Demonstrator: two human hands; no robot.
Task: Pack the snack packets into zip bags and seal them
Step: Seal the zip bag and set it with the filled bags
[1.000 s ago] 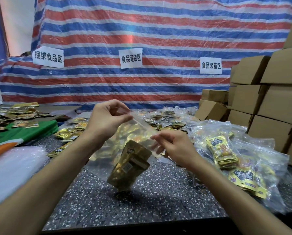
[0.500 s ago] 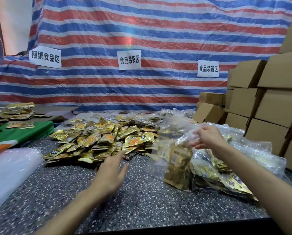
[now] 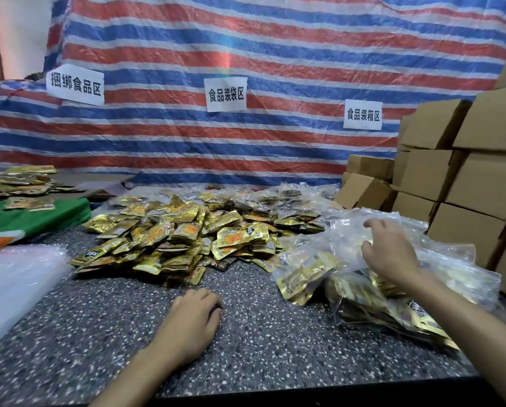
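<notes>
Two bare hands are over the speckled table (image 3: 254,345). The left hand (image 3: 194,318) rests on the bare tabletop near the front, fingers curled loosely under and holding nothing; the loose heap of gold snack packets (image 3: 181,236) lies just beyond it, apart from the fingertips. The right hand (image 3: 391,251) is over the pile of filled zip bags (image 3: 439,277) at the right, palm down, fingers spread and resting on the clear plastic, pinching nothing that can be made out. One filled zip bag (image 3: 307,274) with gold packets inside lies at the left edge of that pile, just left of the right hand and not gripped by it. A stack of empty clear bags (image 3: 14,286) sits at the near left. Cardboard boxes (image 3: 466,177) are stacked at the far right, against a striped tarp (image 3: 275,54).
</notes>
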